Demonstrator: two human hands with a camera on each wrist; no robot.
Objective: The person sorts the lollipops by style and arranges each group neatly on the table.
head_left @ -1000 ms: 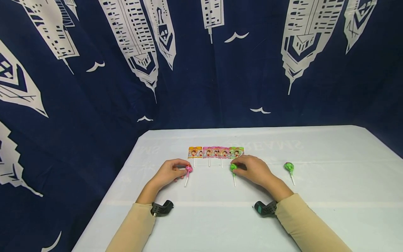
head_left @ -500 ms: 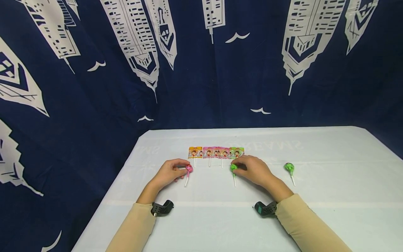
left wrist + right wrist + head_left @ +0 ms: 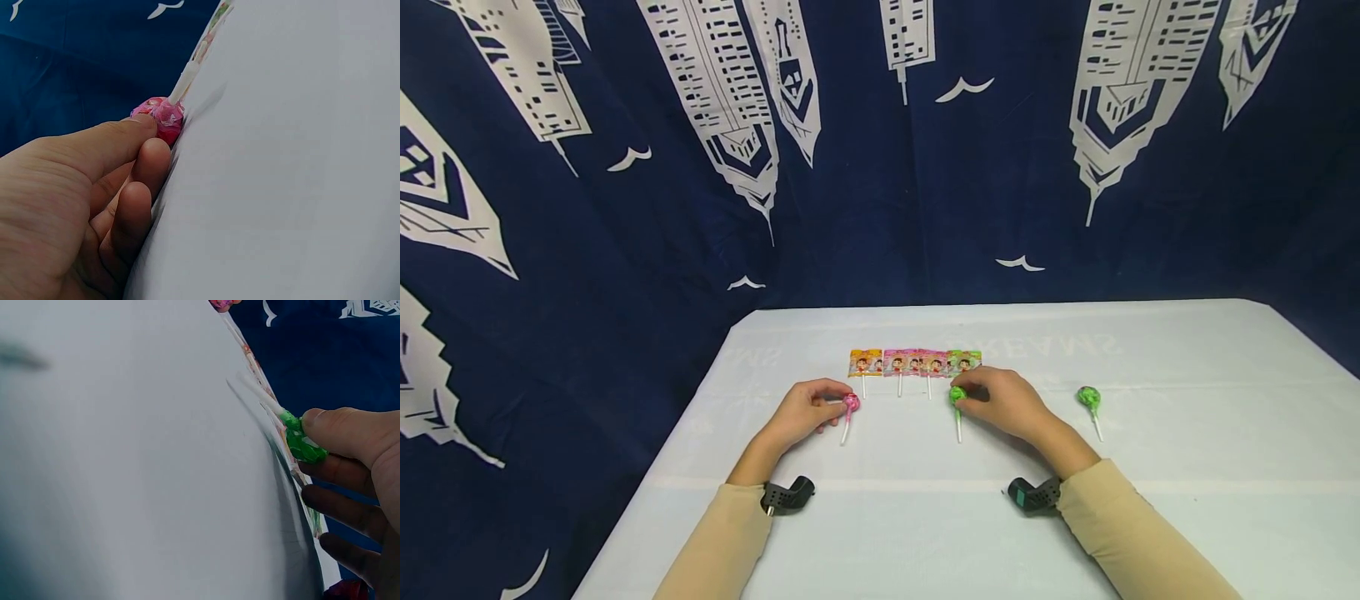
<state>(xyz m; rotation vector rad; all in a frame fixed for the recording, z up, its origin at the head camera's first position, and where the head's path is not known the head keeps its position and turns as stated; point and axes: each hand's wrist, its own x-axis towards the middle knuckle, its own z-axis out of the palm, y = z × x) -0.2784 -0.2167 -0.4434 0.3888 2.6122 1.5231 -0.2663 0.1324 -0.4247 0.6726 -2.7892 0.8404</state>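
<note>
Lollipop (image 3: 850, 403) in pink wrapping is pinched by its head in the left hand (image 3: 805, 407), its stick (image 3: 845, 432) jutting free on the near side, while the right hand (image 3: 1003, 402), well apart from the left, pinches a green lollipop (image 3: 957, 395) likewise. Just beyond the hands, mostly between them, an orange packet (image 3: 865, 362), two pink packets (image 3: 900, 362) and a green packet (image 3: 962, 361) lie in a row on the white surface (image 3: 910, 533), and a second green lollipop (image 3: 1087, 397) lies right of the right hand.
</note>
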